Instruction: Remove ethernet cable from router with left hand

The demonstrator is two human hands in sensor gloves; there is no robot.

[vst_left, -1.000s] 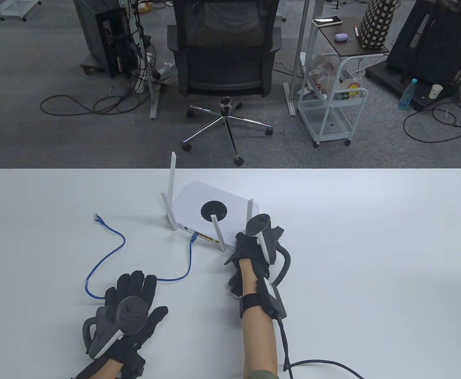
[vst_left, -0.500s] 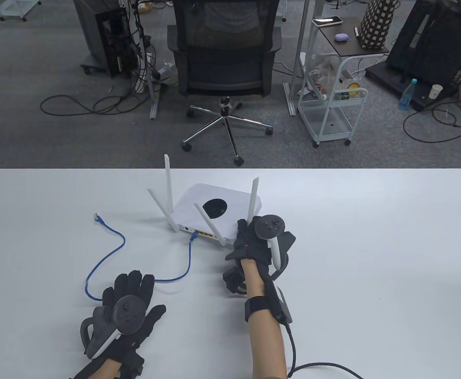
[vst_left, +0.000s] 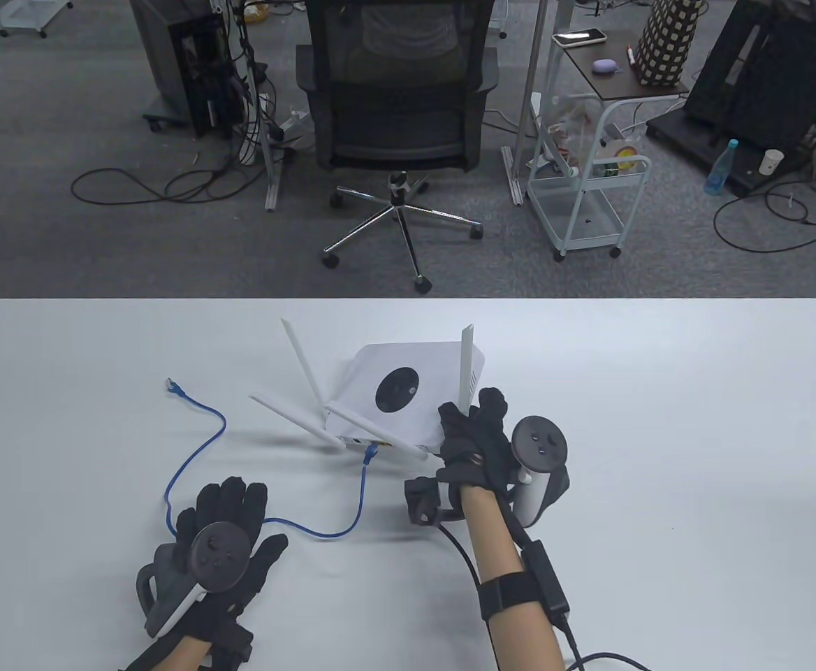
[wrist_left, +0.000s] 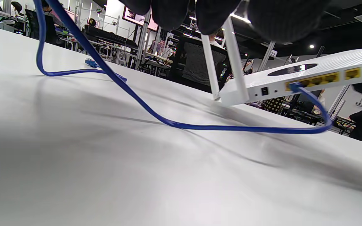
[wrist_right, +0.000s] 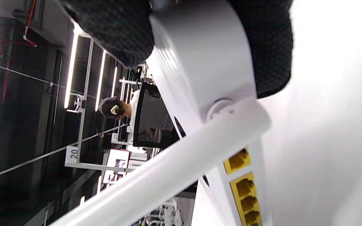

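Grey carpet lies beyond the white counter. A black chair faces it. A white cart stands right, cables left.

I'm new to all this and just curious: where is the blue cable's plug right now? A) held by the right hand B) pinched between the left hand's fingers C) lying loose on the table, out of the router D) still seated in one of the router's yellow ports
D: the blue cable runs up into a yellow port on the router, while the left hand rests on the table and the right hand grips the router's corner.
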